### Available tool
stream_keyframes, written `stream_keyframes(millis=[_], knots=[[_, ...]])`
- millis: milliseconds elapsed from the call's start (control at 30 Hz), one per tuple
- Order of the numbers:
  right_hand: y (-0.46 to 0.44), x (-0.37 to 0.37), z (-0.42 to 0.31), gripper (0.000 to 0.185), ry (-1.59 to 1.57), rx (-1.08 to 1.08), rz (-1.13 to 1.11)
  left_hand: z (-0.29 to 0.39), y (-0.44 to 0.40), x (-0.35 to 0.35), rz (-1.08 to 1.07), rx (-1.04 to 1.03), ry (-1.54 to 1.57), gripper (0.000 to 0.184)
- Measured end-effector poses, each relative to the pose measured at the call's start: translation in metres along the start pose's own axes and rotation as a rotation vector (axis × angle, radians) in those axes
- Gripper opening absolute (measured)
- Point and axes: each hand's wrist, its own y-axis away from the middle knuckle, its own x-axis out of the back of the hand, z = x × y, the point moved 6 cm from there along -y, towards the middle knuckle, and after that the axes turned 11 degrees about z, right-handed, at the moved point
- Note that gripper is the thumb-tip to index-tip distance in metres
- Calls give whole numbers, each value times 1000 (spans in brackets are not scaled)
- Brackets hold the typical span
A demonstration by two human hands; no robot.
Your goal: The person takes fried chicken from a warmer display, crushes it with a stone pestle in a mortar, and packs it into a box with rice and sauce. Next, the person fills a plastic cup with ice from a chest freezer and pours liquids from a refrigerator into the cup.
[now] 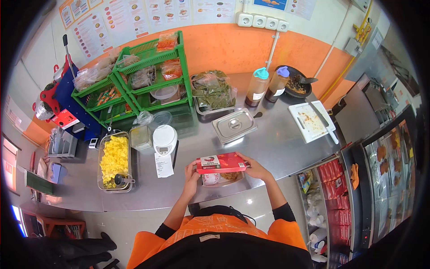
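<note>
Fingers [192, 171] hold a partly open red box [221, 162].

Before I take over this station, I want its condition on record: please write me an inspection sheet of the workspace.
Surface: stainless-steel counter, shiny, well filled toward the back.
Job's things: open red meal box; paper-wrapped bundle and brown food inside.
Clutter: receipt in front of the kitchen scale; knife lying on the crumb-strewn cutting board.
Hands: left hand and right hand grip the box's opposite sides.
Cables: nothing seen plugged into the wall sockets.
Surroundings: stacked green crates at back left; glass-fronted cabinet at right.
</note>
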Motion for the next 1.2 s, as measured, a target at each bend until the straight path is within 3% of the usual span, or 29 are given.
stream_keyframes(millis=[167,267,367,467,567,667,767,800,900,1000,1133,1200], knots=[[7,0,-1,87,-29,2,-149,-11,-1,1,-56,169,151,44],[10,-1,6,96,-40,41,-212,-16,0,8,-141,163,206,44],[17,-4,7,99,52,-22,-157,-24,-11,19,-135,-9,-319,43],[18,-7,2,101,128,71,-57,28,13,0,-237,-177,-660,46],[24,-14,3,92,337,317,29,39,24,-6,-207,-401,-756,53],[40,-26,-3,80,507,209,-23,20,27,-3,-263,-453,-907,58],[55,-37,5,65,634,487,237,4,31,1,-289,-508,-1001,57],[61,-38,1,58,590,418,209,5,35,0,-313,-357,-967,54],[67,-47,7,56,529,414,309,14,52,-6,-208,-634,-1176,56],[57,-53,13,53,547,300,320,14,55,-11,-165,-665,-1347,58],[36,-72,15,53,339,339,483,12,42,1,-108,-705,-1387,57],[22,-83,9,53,442,295,590,0,26,12,21,-717,-1506,57]])
